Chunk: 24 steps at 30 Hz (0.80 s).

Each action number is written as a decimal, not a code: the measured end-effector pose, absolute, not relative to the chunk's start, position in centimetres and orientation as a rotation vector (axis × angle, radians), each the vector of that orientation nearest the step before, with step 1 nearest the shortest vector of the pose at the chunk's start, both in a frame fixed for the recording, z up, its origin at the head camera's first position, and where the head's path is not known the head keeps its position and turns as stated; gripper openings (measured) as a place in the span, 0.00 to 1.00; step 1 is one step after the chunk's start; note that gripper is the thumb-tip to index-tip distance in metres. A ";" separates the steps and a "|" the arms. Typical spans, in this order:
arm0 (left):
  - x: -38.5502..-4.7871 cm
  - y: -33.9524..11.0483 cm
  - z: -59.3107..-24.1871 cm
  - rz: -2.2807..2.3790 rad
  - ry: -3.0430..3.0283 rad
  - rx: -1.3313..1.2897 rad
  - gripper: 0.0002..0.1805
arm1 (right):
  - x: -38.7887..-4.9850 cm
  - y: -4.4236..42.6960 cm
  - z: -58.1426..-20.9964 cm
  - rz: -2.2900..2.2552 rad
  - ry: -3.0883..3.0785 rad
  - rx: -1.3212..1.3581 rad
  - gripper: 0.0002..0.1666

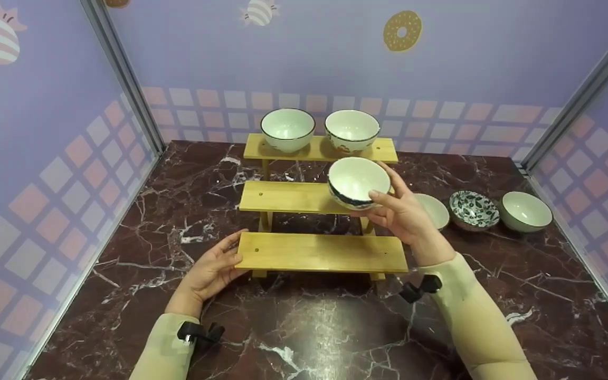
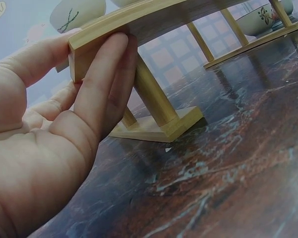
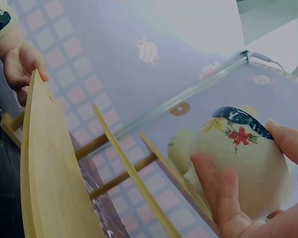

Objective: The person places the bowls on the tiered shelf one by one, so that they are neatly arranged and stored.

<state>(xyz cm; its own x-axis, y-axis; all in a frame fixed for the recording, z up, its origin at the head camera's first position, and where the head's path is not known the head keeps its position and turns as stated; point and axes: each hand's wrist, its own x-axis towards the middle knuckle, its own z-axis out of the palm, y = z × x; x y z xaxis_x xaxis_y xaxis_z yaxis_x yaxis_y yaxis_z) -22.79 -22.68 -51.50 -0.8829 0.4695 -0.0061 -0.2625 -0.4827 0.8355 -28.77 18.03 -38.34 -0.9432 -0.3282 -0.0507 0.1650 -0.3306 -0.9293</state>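
Observation:
A three-step wooden rack [image 1: 321, 252] stands on the dark marbled table. My left hand [image 1: 218, 268] grips the left end of its lowest shelf, thumb above and fingers beneath, as the left wrist view shows. My right hand [image 1: 401, 214] holds a white bowl [image 1: 358, 179] by its right side, thumb at the rim and fingers under it, over the right part of the middle shelf. In the right wrist view the bowl [image 3: 243, 168] shows a dark blue band and a red flower outside. Two bowls, one pale green [image 1: 288, 131] and one white [image 1: 352, 132], sit upright on the top shelf.
Right of the rack, on the table, stand a pale bowl [image 1: 433, 211] partly hidden by my right hand, a green-leaf patterned bowl [image 1: 474, 210] and another pale bowl [image 1: 526, 211]. Purple printed walls [image 1: 325, 47] enclose the table [image 1: 304, 327] at the back and both sides.

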 end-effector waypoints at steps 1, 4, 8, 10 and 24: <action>-22.8 -22.7 -51.5 2.369 1.276 0.311 0.43 | -28.8 17.6 -38.3 -2.334 1.597 -0.204 0.47; -22.8 -22.7 -51.5 2.371 1.272 0.311 0.43 | -29.1 16.1 -38.2 -2.338 1.587 -0.186 0.48; -22.8 -22.7 -51.6 2.370 1.280 0.319 0.43 | -29.5 14.2 -38.2 -2.349 1.575 -0.169 0.49; -22.8 -22.7 -51.6 2.370 1.279 0.321 0.43 | -29.6 13.3 -38.2 -2.346 1.584 -0.151 0.50; -22.8 -22.5 -51.6 2.376 1.298 0.305 0.42 | -30.5 7.9 -39.1 -2.297 1.657 -0.103 0.51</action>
